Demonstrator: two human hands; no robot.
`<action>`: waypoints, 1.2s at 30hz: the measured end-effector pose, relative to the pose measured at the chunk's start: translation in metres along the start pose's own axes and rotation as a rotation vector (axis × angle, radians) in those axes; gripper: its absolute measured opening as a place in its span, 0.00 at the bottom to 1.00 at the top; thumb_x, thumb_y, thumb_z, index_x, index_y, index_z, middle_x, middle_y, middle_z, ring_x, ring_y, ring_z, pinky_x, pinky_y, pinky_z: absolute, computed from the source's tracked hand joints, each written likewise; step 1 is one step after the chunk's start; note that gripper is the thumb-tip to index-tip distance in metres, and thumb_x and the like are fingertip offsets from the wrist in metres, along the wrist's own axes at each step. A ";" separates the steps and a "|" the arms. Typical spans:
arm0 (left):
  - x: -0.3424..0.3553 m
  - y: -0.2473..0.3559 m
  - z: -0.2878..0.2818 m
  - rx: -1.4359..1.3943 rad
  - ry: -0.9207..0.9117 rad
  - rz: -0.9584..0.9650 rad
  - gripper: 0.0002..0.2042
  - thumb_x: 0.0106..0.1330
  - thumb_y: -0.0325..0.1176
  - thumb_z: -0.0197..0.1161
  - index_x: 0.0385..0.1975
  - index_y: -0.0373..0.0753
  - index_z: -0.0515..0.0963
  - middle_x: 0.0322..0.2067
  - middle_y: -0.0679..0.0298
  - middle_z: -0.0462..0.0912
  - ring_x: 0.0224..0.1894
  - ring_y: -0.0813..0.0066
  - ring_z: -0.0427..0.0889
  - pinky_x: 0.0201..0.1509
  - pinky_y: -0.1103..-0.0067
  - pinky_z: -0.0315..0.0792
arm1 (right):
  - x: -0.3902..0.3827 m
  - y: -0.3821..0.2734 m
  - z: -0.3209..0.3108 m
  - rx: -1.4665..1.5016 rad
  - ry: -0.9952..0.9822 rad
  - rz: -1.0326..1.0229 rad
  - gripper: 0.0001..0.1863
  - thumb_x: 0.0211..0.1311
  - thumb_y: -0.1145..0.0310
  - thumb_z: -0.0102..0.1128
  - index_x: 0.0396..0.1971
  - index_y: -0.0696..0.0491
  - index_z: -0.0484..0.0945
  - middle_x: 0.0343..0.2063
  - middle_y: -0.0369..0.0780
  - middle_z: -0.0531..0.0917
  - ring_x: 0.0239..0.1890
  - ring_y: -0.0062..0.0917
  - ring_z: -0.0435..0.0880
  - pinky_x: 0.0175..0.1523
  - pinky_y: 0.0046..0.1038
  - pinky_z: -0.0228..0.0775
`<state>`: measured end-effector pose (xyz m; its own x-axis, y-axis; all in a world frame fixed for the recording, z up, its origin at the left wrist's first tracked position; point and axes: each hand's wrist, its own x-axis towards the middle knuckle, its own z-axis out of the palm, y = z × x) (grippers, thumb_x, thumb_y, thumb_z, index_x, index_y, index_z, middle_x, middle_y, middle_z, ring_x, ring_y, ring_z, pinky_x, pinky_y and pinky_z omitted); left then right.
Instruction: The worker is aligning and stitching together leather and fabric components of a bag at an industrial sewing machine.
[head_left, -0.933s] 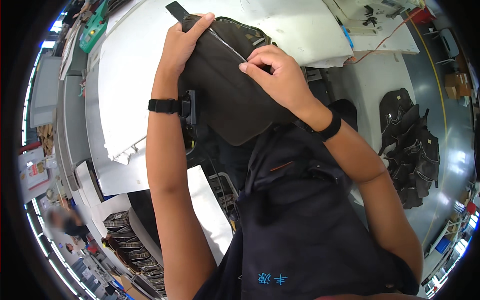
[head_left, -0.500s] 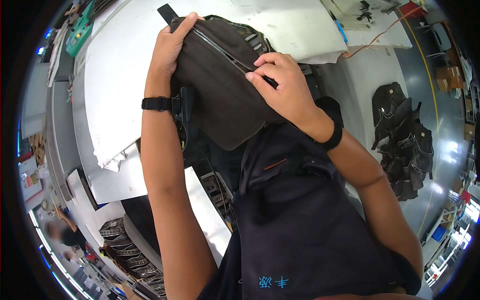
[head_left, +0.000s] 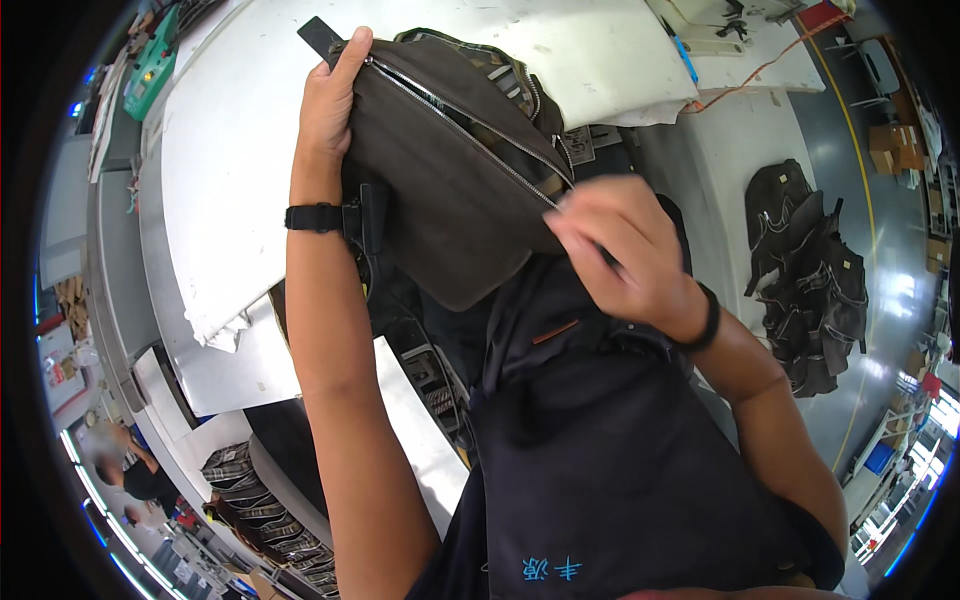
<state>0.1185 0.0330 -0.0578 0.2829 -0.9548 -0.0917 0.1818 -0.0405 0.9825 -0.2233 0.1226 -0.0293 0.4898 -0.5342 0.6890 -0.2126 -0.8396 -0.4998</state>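
Dark brown zippered bag (head_left: 455,190) is held up by left hand (head_left: 330,105), zipper pull pinched in right hand (head_left: 625,250) fingers, zip near its end.

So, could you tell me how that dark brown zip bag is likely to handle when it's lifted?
Probably floppy: the bag sags between the left hand gripping its corner and the right hand at the zip. It seems fairly light. The fabric looks matte, so likely not slippery.
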 end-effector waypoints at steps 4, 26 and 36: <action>0.001 -0.005 -0.010 -0.052 -0.020 -0.008 0.21 0.69 0.50 0.71 0.41 0.34 0.84 0.37 0.64 0.87 0.38 0.78 0.84 0.46 0.80 0.79 | -0.066 -0.015 -0.039 0.236 -0.490 0.219 0.06 0.60 0.72 0.71 0.35 0.54 0.83 0.32 0.40 0.85 0.33 0.35 0.85 0.37 0.34 0.75; 0.004 -0.015 -0.036 -0.204 -0.269 -0.052 0.25 0.76 0.57 0.57 0.45 0.36 0.80 0.42 0.62 0.85 0.45 0.72 0.83 0.55 0.75 0.77 | -0.192 0.035 -0.012 0.326 -0.881 0.997 0.21 0.79 0.56 0.48 0.52 0.57 0.81 0.47 0.51 0.87 0.52 0.47 0.85 0.58 0.40 0.77; 0.000 -0.012 -0.030 -0.247 -0.237 -0.040 0.21 0.75 0.51 0.63 0.44 0.35 0.83 0.40 0.62 0.88 0.42 0.75 0.85 0.52 0.77 0.79 | -0.199 0.032 -0.008 0.275 -0.836 0.955 0.22 0.80 0.56 0.48 0.54 0.57 0.81 0.50 0.50 0.87 0.53 0.46 0.85 0.60 0.37 0.76</action>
<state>0.1447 0.0422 -0.0741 0.0490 -0.9970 -0.0607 0.4189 -0.0346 0.9074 -0.3346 0.2015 -0.1780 0.6388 -0.5999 -0.4817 -0.6376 -0.0623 -0.7678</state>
